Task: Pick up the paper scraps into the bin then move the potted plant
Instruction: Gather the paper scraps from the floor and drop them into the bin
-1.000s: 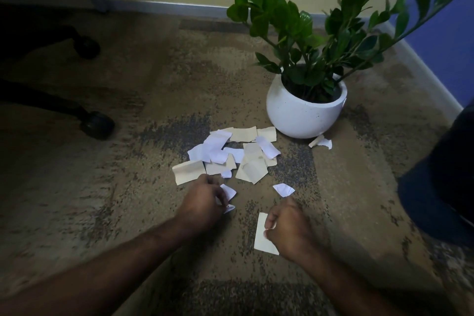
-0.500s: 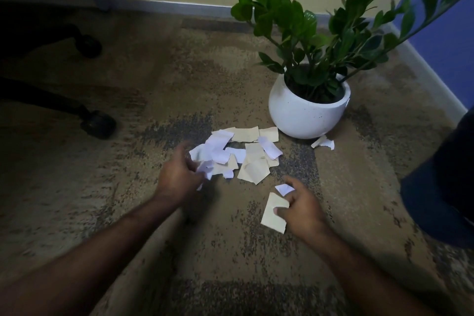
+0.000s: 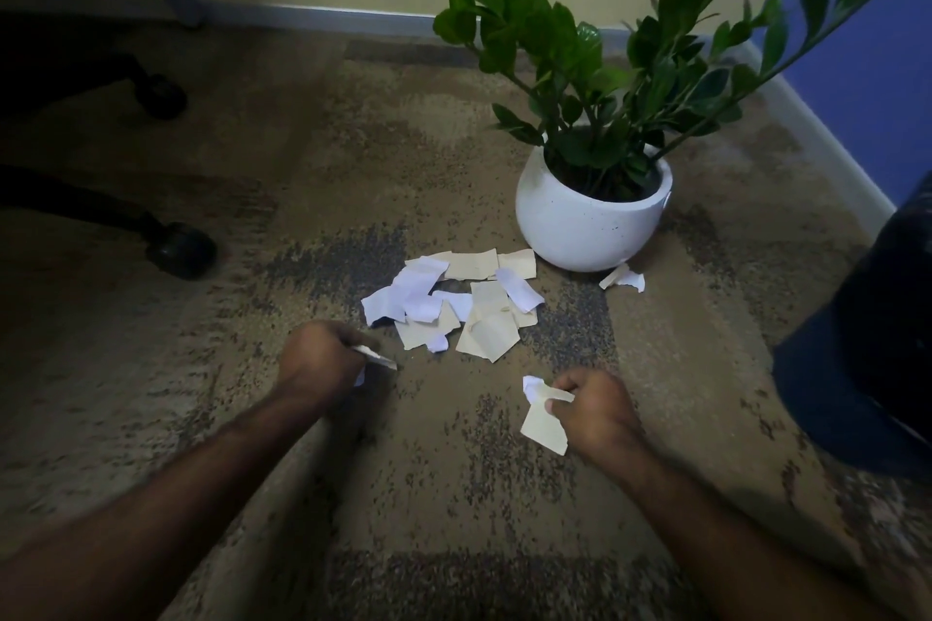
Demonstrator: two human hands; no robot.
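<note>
Head view, down toward carpet (image 3: 454, 494)

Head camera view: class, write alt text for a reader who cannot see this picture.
Two bare hands hold torn paper over a mottled brown carpet: the left hand grips small scraps, the right hand pinches a cream paper piece. Beyond them lies a pile of white and cream paper scraps beside a leafy green plant in a round white pot.

Paper scraps (image 3: 454, 303) beside potted plant (image 3: 590, 222)
</note>
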